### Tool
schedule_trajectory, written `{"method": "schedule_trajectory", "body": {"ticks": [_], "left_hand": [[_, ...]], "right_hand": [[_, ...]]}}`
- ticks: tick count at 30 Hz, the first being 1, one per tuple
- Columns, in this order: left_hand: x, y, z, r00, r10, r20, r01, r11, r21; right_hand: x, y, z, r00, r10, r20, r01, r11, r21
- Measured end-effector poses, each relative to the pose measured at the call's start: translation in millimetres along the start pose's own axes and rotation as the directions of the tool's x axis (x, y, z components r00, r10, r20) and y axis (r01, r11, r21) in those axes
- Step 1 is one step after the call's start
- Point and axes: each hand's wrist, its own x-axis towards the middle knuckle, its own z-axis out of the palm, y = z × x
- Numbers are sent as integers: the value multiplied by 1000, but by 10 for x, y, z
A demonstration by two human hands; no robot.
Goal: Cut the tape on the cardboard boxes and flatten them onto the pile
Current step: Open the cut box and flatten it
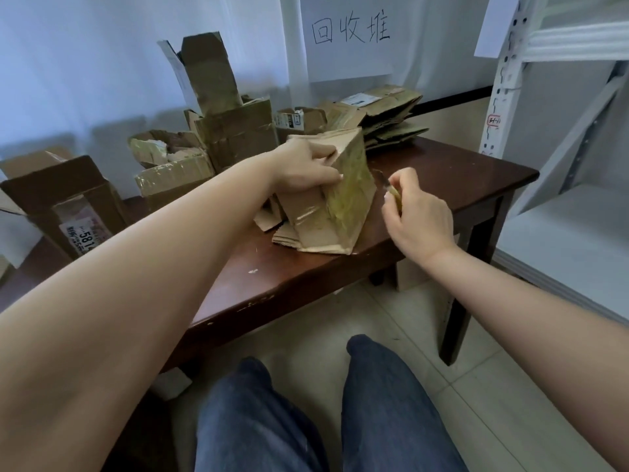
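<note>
A person's left hand (306,166) is gripping a taped cardboard box (340,195) to steady it while the right hand (417,216), at its 3 o'clock, is pinching a small knife (391,189) ready to cut

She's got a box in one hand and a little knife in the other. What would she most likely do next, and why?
Probably bring the knife in the right hand left to the taped face of the box and slice along it. The left hand grips the box's top on the table, the blade tip sits just beside the box, and the box is not yet flat like the pile behind.
</note>
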Motion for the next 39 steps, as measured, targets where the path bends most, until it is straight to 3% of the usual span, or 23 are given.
{"method": "schedule_trajectory", "body": {"ticks": [4,8,13,17,22,27,31,39], "left_hand": [[-134,-160,-195,993,100,60,-104,992,69],[-231,-427,-171,987,154,54,-160,981,113],[-199,-538,82,965,245,-95,-205,928,311],[-153,-560,289,905,314,-287,-135,851,507],[-106,-527,392,869,375,-322,-66,733,677],[-144,-475,308,882,391,-262,-84,679,730],[-177,-441,208,897,381,-226,-119,699,706],[-155,-520,327,862,416,-290,-50,639,768]], "right_hand": [[171,-15,68,998,-52,-48,55,995,78],[319,-66,111,988,-129,-81,126,991,-42],[459,-105,191,967,-255,-9,250,954,-166],[483,-68,238,963,-258,83,270,937,-222],[506,-15,264,947,-300,119,322,897,-302],[543,20,251,928,-348,133,373,868,-329],[566,25,250,912,-387,137,410,844,-346],[679,74,157,844,-511,165,529,738,-420]]}}
